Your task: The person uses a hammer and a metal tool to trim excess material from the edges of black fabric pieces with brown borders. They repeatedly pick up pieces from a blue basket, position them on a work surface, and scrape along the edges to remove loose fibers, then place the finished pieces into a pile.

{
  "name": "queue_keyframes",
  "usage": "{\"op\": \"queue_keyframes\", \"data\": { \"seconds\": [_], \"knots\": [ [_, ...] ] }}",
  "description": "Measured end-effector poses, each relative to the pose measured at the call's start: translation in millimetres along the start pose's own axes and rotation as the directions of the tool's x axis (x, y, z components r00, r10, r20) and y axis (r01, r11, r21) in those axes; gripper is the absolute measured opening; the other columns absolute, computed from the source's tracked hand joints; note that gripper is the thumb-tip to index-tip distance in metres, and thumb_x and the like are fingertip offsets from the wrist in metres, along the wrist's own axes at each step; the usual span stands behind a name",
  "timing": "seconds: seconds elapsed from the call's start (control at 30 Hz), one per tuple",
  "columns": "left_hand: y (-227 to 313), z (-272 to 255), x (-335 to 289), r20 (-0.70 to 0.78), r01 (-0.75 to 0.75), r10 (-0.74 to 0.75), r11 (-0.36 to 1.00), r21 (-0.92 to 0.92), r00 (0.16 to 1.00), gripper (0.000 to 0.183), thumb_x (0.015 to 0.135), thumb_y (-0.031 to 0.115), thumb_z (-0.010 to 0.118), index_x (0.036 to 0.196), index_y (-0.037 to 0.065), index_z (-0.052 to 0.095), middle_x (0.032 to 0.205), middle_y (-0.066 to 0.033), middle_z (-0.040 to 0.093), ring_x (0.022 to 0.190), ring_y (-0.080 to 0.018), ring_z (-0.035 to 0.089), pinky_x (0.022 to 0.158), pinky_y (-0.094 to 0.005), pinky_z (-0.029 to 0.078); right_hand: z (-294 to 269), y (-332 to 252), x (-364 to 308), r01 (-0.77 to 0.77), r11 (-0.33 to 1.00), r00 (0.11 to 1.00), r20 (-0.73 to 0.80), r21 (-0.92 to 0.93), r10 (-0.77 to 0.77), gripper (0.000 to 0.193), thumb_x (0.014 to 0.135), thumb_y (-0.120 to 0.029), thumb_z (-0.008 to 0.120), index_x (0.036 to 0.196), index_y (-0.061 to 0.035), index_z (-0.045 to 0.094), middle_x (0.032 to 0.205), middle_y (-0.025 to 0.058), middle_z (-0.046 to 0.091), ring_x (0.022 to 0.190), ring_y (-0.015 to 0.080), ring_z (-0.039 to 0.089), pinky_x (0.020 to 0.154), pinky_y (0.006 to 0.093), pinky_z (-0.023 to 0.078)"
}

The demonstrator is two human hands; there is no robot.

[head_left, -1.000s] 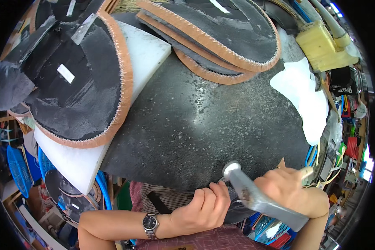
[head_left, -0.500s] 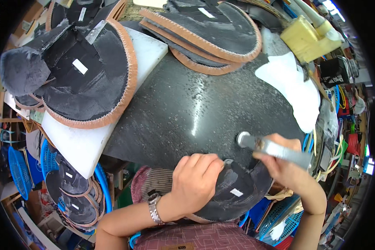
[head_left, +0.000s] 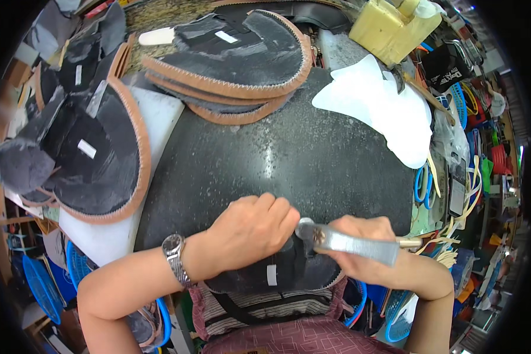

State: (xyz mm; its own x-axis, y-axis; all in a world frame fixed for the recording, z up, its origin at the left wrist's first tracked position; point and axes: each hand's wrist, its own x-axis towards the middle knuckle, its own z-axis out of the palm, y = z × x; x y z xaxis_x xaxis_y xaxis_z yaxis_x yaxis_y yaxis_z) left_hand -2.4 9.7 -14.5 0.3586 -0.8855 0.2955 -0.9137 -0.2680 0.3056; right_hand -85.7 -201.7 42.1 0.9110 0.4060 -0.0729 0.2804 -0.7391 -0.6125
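Observation:
My right hand (head_left: 360, 239) is closed round a hammer (head_left: 351, 245) with a metal head and a pale handle end. Its round face (head_left: 304, 228) is right beside the knuckles of my left hand (head_left: 256, 224), over the dark piece. That curved black piece (head_left: 248, 276), with a stitched rim and small white label, lies against the bench's near edge at my lap. My left hand is curled over its upper edge, the fingertips hidden. Similar black pieces with brown zigzag-stitched rims lie stacked (head_left: 236, 65) at the back and on a white slab (head_left: 100, 183) at left.
A dark, speckled work surface (head_left: 242, 153) spreads ahead. White cut shapes (head_left: 383, 112), a yellow block-shaped container (head_left: 392, 29), blue-handled scissors (head_left: 422, 187) and a phone (head_left: 456, 196) are on the right. Blue baskets (head_left: 40, 289) stand low at left. A small white slip (head_left: 157, 37) lies behind.
The hammer has moved left and down, close to my left hand. The black piece now sits more level before me. The whole view has shifted, carrying the bench items left.

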Motion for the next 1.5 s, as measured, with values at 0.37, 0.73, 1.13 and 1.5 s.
{"op": "queue_keyframes", "data": {
  "seconds": [0.37,0.73,1.13,1.5],
  "knots": [
    [-13.7,-10.4,-12.9,0.003,-0.328,0.330,0.936,0.126,0.944,0.023,0.074,0.011,0.059,0.086,-0.008,0.065,0.075,-0.0058,0.057,0.069,-0.0165,0.055,0.054,-0.0252,0.041,-16.0,14.1,22.3,0.137,0.983,0.989,0.075,-0.123,-0.129,0.027,0.070,-0.017,0.062,0.091,-0.0037,0.052,0.066,0.0046,0.044,0.052,0.0178,0.055,0.044,0.0309,0.046],
    [-36.4,-17.5,-19.1,0.153,0.078,0.010,0.824,-0.561,0.988,0.030,0.068,0.016,0.061,0.092,-0.002,0.062,0.072,-0.0041,0.051,0.063,-0.0164,0.053,0.052,-0.0246,0.043,-8.4,2.3,39.1,0.191,0.956,0.974,0.161,-0.222,-0.157,0.020,0.070,-0.018,0.057,0.083,-0.0045,0.051,0.061,0.0005,0.039,0.046,0.0116,0.050,0.038,0.0257,0.042],
    [-15.9,-33.5,-25.2,0.173,-0.201,0.218,0.973,-0.114,0.960,0.021,0.069,0.010,0.061,0.086,-0.002,0.064,0.069,-0.0003,0.050,0.057,-0.0134,0.050,0.049,-0.0252,0.038,-3.2,-11.5,41.6,0.245,0.939,0.959,0.206,-0.243,-0.197,0.019,0.067,-0.019,0.056,0.080,-0.0059,0.050,0.061,0.0003,0.038,0.047,0.0103,0.049,0.038,0.0244,0.041],
    [-27.1,-31.8,-50.6,0.163,-0.602,0.587,0.714,0.357,0.793,0.022,0.076,0.014,0.054,0.080,-0.004,0.066,0.075,-0.0090,0.062,0.070,-0.0191,0.059,0.058,-0.0271,0.043,-3.4,-16.9,57.5,0.182,0.982,0.956,0.245,-0.053,-0.164,0.018,0.071,-0.018,0.057,0.082,-0.0064,0.048,0.063,0.0011,0.040,0.048,0.0126,0.052,0.040,0.0268,0.044]
  ]
}}
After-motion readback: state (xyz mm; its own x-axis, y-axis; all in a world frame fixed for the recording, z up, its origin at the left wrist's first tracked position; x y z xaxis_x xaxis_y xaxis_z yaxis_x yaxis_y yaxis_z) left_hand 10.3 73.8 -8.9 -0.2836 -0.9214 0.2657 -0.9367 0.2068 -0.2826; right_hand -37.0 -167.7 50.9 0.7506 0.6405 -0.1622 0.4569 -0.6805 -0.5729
